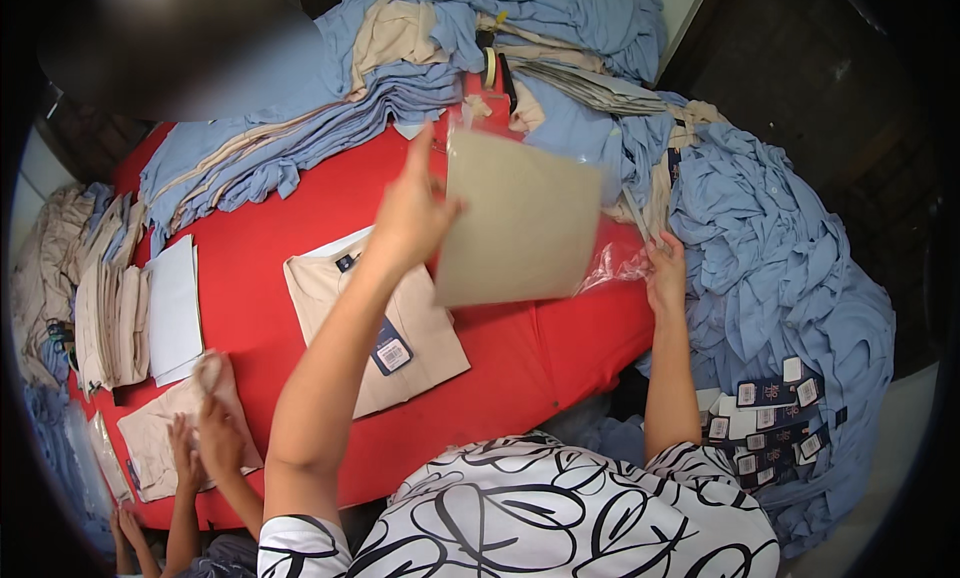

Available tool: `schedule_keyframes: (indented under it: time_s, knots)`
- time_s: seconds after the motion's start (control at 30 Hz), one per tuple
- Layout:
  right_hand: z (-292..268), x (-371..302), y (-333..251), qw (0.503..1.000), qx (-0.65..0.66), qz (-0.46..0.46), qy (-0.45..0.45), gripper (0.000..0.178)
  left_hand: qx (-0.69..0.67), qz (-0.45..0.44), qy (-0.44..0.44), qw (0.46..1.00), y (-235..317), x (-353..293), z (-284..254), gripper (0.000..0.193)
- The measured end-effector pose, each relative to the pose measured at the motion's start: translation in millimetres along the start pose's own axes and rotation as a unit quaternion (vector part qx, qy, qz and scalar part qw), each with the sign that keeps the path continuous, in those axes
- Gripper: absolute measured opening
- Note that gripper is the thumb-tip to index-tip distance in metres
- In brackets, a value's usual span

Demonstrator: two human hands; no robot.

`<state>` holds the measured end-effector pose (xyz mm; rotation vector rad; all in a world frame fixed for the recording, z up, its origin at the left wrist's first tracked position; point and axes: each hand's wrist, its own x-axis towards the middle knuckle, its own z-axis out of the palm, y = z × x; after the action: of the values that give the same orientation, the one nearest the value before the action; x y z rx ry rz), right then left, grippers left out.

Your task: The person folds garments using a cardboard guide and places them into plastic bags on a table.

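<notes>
Folded shirt (428,323) on table (520,363), paper stack (174,313) left, clothes heap (765,238) right

Surface (540,358): plain bright red. Flat rectangular panel (520,218): greyish beige, plain; plastic film (615,266) at its edge colourless, see-through. Folded garment (430,323): solid pale peach-beige; its hang tag (393,350) navy with white label. Garment heap (760,228), right: light blue. Layered garment stack (300,143), upper left: light blue streaked with beige layers. Paper sheets (175,308): white. Wearer's shirt (560,508): white, bold black looping outlines.
</notes>
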<state>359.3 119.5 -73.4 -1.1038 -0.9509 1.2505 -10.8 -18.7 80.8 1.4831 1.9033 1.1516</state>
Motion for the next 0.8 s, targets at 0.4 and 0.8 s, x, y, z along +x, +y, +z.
schedule_keyframes:
  time_s: [0.4,0.8]
  knots:
    - [45.0,-37.7,5.7,0.952,0.225,0.125,-0.162,0.035,0.344,0.29,0.124,0.884,108.0,70.2,-76.7,0.039]
    - [212.9,-47.3,-27.8,0.905,0.167,0.097,-0.379,0.05,0.329,0.229,0.384,0.832,93.3,-40.7,-205.0,0.022]
